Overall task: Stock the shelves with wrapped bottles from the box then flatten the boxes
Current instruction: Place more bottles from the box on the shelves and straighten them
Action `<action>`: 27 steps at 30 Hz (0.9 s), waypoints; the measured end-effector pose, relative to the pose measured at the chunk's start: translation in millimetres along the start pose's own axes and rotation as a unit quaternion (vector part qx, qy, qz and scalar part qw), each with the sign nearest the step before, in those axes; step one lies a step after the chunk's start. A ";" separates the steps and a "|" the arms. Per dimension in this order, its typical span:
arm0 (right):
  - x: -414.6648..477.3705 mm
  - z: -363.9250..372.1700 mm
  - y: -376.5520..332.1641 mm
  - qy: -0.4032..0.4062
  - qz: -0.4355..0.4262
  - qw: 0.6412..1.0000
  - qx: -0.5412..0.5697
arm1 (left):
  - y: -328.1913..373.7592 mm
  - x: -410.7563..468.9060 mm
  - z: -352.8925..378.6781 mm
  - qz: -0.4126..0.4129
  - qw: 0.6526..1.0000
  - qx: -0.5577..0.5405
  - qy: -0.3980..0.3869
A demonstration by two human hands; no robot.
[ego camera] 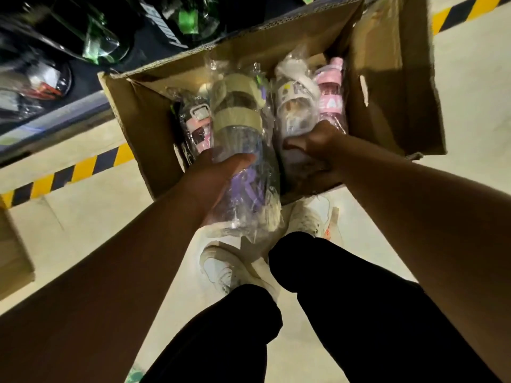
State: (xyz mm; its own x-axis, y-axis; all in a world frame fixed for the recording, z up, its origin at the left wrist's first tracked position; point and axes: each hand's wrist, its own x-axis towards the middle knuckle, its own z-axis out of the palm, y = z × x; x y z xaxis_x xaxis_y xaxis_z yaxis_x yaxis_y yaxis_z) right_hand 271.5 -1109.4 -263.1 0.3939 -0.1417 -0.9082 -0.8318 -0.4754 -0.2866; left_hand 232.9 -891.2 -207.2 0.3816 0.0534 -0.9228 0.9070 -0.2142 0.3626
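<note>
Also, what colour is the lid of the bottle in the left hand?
Beige, in the head view: the lid of the bottle the left hand grips.

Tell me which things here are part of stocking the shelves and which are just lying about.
Part of the job: open brown cardboard box; purple plastic-wrapped bottle with beige lid, in the left grip; white-lidded wrapped bottle, in the right grip; pink wrapped bottles in the box; dark shelf.
Just lying about: yellow-and-black striped floor tape; white sneakers.
</note>
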 end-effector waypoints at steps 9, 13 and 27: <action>-156.4 -23.0 14.1 -0.197 0.023 0.930 0.310 | 5.3 -108.1 -17.5 0.004 0.996 -0.087 0.020; -267.0 -24.4 6.2 -0.234 0.002 0.900 0.367 | 21.6 -203.1 -45.2 0.040 0.993 -0.108 -0.005; -599.4 -54.8 -118.6 -0.294 -0.226 0.913 0.172 | 47.7 -542.7 -132.8 0.253 0.925 -0.277 0.056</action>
State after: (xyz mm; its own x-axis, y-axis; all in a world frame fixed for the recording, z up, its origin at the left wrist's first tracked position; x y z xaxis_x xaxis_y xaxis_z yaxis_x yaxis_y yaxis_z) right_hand 155.5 -1015.6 332.0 0.5334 0.5397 -0.6513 -0.7494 -0.0556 -0.6598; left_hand 92.8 -800.9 328.1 0.7704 0.1896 -0.6087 0.5479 0.2912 0.7842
